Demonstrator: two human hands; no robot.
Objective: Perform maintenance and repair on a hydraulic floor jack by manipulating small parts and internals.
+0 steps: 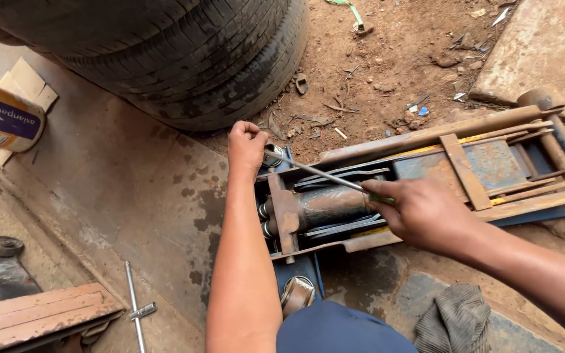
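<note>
Floor jack (426,180), a long low trolley type, lies flat on the dirt ground (387,59) at centre-right, w/ worn blue paint, heavy rust on its steel side plates and lift arm, and a dark oily cylinder (328,206) at its near end. A thin metal rod (315,173), straight and grey, runs diagonally over that cylinder end. Right hand (420,212) is closed around the rod's lower end, where a bit of green shows at the fingers. Left hand (246,147) is clenched in a fist at the jack's near-left corner, just beside a small round shiny caster (273,157); can't tell exactly what it grips. Another shiny round caster (297,293) sits below the jack frame, near the person's dark blue knee (341,330). A grey ribbed rag (456,320) lies crumpled on the ground by the right forearm. Behind the left hand stands a big black tyre (184,59), deep-treaded, close to the jack. Left of the arm is a stained, rust-spotted sheet (132,196) w/ a slim T-handle tool (135,310) on it. Far left: a paint can (1,117) on its side, contents not visible, some cardboard (27,82), a reddish wooden plank (34,314) and a dark metal part (4,268). Top right, a flat stone slab (544,46).
</note>
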